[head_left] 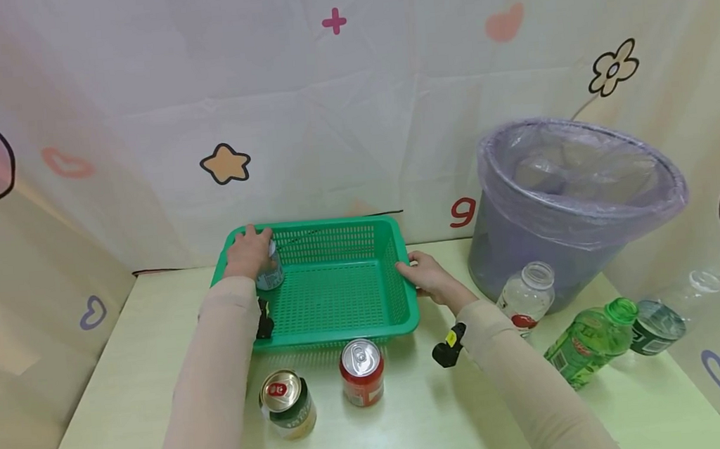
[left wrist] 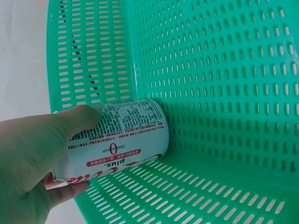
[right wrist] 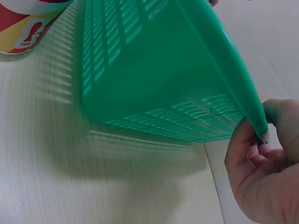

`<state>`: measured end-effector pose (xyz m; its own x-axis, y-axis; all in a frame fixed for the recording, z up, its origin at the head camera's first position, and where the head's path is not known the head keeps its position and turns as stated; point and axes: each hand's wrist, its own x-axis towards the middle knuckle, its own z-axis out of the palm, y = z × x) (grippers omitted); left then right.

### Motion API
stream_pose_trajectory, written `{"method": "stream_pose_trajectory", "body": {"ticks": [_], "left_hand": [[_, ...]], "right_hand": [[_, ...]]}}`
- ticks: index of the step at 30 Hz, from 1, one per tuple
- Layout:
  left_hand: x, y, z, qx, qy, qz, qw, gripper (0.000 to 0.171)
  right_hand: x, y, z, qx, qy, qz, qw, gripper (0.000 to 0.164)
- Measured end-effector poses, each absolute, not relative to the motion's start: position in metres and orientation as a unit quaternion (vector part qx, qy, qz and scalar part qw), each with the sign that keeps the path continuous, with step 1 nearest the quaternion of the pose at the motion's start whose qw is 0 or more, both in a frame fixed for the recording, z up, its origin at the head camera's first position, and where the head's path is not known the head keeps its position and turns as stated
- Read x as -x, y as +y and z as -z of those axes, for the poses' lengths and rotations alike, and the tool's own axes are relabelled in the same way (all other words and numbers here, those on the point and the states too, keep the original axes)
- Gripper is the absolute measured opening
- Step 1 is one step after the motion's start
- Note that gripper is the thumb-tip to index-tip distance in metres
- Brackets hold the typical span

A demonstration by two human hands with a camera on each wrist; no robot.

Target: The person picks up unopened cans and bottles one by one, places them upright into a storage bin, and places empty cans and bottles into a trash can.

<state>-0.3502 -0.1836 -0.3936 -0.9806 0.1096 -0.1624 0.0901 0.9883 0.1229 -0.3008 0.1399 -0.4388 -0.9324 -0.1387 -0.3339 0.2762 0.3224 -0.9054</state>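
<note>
In the far left corner of a green plastic basket (head_left: 337,335), my left hand (head_left: 249,253) grips a white Coca-Cola Plus can (left wrist: 126,140). The can stands upright with its base at the basket floor, thumb on one side and fingers on the other. My right hand (head_left: 430,275) pinches the basket's right rim, thumb over the top and fingers curled beneath, as the right wrist view shows. Just in front of the basket stands a red can (head_left: 362,372). A dark green and gold can (head_left: 288,406) is to its left, beside my left forearm.
A purple bin (head_left: 526,239) with a clear liner stands at the back right. In front of it are a clear bottle (head_left: 527,292), a green bottle (head_left: 594,343) and a clear bottle with a dark label (head_left: 656,328). A patterned curtain (head_left: 301,116) hangs behind the table.
</note>
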Motion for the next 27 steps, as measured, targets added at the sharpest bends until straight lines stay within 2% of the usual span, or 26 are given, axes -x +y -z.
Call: {"method": "stream_pose_trajectory", "body": {"ticks": [16, 22, 27], "left_hand": [[0.344, -0.187, 0.379, -0.066, 0.988, -0.07, 0.124, 0.065], [0.34, -0.189, 0.374, -0.071, 0.988, -0.064, 0.117, 0.067], [0.339, -0.188, 0.368, -0.076, 0.991, -0.062, 0.09, 0.06]], "right_hand": [[0.299, 0.138, 0.435, -0.036, 0.796, 0.576, 0.181, 0.036], [0.299, 0.137, 0.436, -0.039, 0.793, 0.579, 0.186, 0.036], [0.3, 0.138, 0.437, -0.042, 0.797, 0.575, 0.181, 0.035]]}}
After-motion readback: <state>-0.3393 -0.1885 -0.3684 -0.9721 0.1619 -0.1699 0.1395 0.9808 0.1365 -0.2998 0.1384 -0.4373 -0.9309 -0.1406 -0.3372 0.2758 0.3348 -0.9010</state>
